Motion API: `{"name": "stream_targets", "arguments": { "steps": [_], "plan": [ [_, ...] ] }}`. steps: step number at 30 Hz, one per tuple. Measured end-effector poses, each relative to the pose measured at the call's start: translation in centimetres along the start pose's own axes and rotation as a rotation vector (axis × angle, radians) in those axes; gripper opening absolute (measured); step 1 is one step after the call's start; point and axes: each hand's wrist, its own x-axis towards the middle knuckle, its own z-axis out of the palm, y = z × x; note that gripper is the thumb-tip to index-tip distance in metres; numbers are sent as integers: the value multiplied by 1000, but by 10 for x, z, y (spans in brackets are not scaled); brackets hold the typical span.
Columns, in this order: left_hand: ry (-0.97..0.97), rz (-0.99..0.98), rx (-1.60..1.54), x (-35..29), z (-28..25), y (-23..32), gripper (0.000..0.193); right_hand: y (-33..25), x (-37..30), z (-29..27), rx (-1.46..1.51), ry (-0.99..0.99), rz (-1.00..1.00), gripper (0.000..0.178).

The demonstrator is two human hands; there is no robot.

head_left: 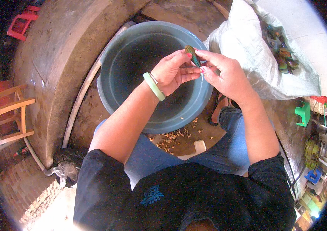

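Observation:
Both hands meet above a big grey-blue plastic basin (121,57) that stands on the ground in front of my knees. My left hand (173,71), with a pale green bangle on the wrist, and my right hand (225,73) pinch one dark green mussel (191,53) between their fingertips. The shell stands on edge over the basin's right side. To the right, a white woven sack (248,50) lies open, and several more dark green mussels (284,57) show in its mouth. The basin looks empty inside.
Small brownish scraps (173,138) litter the ground between my knees. A curved concrete wall (55,57) and a pale pipe (80,96) run along the left. A wooden stool (11,115) stands far left, a red stool (21,23) at top left, a green stool (304,113) at right.

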Motion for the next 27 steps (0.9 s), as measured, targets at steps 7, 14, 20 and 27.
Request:
{"name": "stream_targets", "arguments": {
  "steps": [7, 14, 20, 27],
  "plan": [
    [40, 11, 76, 0, 6, -3, 25, 0, -1, 2, -99, 11, -80, 37],
    [51, 11, 91, 1, 6, -4, 30, 0, -2, 4, -162, 8, -96, 37],
    [18, 68, 134, 1, 11, -6, 28, 3, -4, 11, -252, 50, -115, 38],
    [-24, 143, 146, 2, 8, -8, 55, 9, -4, 13, -359, 65, -213, 36]
  ]
}}
